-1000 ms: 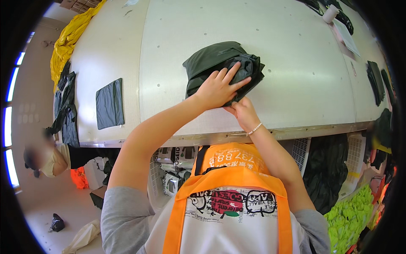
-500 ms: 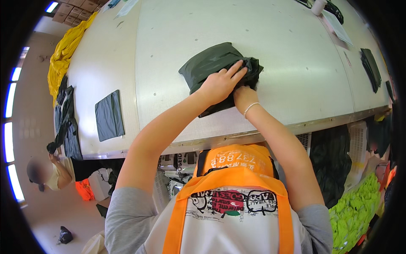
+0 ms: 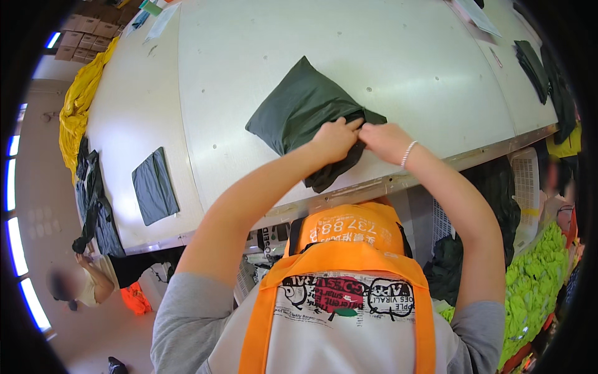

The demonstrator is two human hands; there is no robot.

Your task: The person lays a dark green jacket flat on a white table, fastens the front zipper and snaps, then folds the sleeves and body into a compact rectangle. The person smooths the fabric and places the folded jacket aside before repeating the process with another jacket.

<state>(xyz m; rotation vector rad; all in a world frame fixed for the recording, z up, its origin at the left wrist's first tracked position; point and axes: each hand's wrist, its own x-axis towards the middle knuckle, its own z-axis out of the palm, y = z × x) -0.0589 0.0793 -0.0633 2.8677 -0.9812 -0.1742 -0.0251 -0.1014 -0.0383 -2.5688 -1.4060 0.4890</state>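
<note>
A plump, square dark green fabric pouch [image 3: 299, 106] lies turned cornerwise on the metal-topped table, close to its front edge. At the pouch's right side, where the cloth is bunched and loose, my left hand [image 3: 336, 138] presses on it with bent fingers gripping the edge. My right hand [image 3: 386, 142], with a beaded bracelet at the wrist, pinches the same edge. The two hands' fingertips nearly meet there. What lies inside the pouch is hidden.
A flat folded dark green piece [image 3: 156, 187] lies left on the table [image 3: 237, 37]. Yellow cloth [image 3: 84, 112] hangs along the far left edge, where a person [image 3: 93, 280] handles dark cloth. More folded dark cloth [image 3: 531, 71] lies right. Below are white crates [image 3: 525, 187] and lime-green cloth [image 3: 536, 293].
The pouch has turned cornerwise and its bunched end has been partly flattened. My right hand has come out from under the bunched cloth and moved right, onto the edge.
</note>
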